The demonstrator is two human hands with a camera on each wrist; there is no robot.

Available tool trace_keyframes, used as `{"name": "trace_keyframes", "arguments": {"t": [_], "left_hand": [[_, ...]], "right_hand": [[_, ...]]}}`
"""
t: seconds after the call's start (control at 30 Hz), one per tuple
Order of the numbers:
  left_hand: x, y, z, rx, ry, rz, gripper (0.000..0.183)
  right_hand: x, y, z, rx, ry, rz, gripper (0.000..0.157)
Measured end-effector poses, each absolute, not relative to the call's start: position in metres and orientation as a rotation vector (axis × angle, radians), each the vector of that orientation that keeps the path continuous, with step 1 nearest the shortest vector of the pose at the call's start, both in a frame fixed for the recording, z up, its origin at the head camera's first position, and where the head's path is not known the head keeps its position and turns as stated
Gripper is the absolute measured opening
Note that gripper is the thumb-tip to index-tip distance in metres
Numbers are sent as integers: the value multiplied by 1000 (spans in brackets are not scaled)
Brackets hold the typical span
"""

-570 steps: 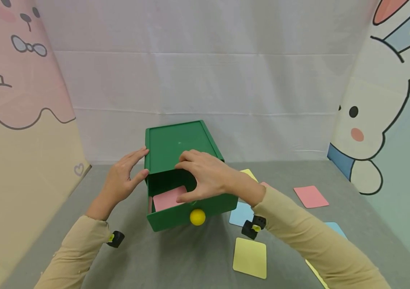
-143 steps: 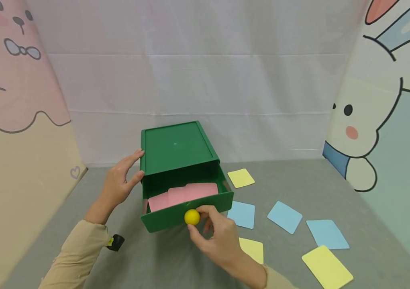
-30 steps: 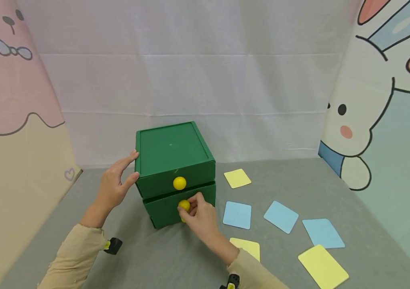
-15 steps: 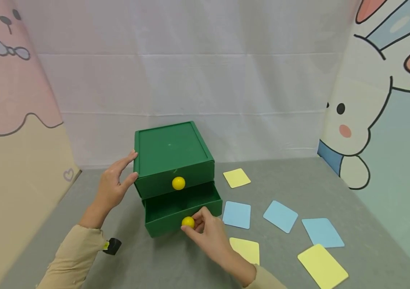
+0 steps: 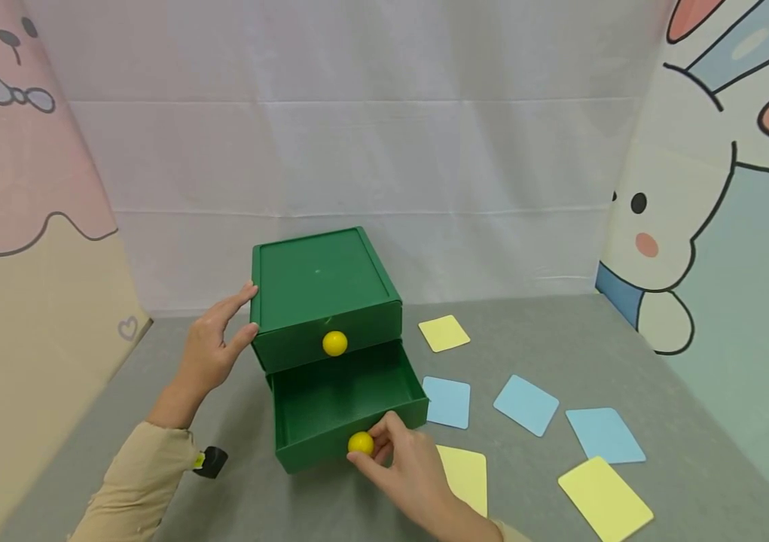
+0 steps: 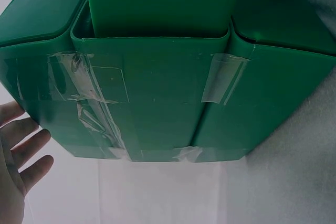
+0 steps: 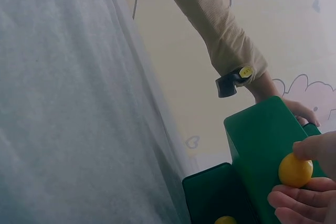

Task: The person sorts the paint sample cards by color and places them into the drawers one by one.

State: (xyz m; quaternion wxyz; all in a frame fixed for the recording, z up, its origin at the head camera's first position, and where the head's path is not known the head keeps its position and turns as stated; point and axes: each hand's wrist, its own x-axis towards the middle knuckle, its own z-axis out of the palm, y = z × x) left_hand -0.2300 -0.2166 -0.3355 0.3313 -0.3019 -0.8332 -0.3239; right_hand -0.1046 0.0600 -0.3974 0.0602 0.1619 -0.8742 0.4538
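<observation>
A green drawer cabinet (image 5: 323,278) stands on the grey table. Its top drawer (image 5: 296,348) is pushed in, and the drawer below (image 5: 306,454) is pulled out with a bare inside. My right hand (image 5: 410,468) pinches that drawer's yellow knob (image 5: 360,443) between thumb and fingers. Against the cabinet's left side, my left hand (image 5: 211,350) rests with fingers extended. In the left wrist view, three stacked sections, taped together, show the middle one drawn out. A lowest drawer with its own yellow knob (image 7: 226,220) appears in the right wrist view; the head view hides it.
Right of the cabinet lie three blue cards (image 5: 448,402), (image 5: 526,405), (image 5: 605,435) and three yellow cards (image 5: 444,333), (image 5: 463,478), (image 5: 605,498). A white cloth wall (image 5: 384,165) stands behind, with printed cartoon panels on both sides.
Pink cards went into the top drawer, which was then pushed in. Over the last second my right hand has drawn the middle drawer out toward me. My left hand has stayed on the cabinet.
</observation>
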Motion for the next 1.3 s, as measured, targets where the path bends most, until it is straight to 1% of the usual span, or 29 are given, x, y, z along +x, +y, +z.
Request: {"name": "trace_keyframes", "arguments": {"t": [0.4, 0.8, 0.93, 1.1, 1.3], "left_hand": [[-229, -218, -336, -788, -2181, -841, 55], [-232, -218, -335, -786, -2186, -840, 54], [-232, -218, -336, -787, -2187, -835, 54], [-231, -218, -336, -783, -2191, -827, 54], [-230, -217, -335, -782, -2195, -825, 53]], "right_hand": [[-95, 64, -398, 537, -2675, 1393, 29], [-92, 66, -399, 556, -2652, 1305, 26], [-92, 69, -397, 559, -2669, 1268, 28], [-90, 82, -393, 623, -2684, 1204, 32], [-92, 111, -395, 712, -2775, 1079, 36]]}}
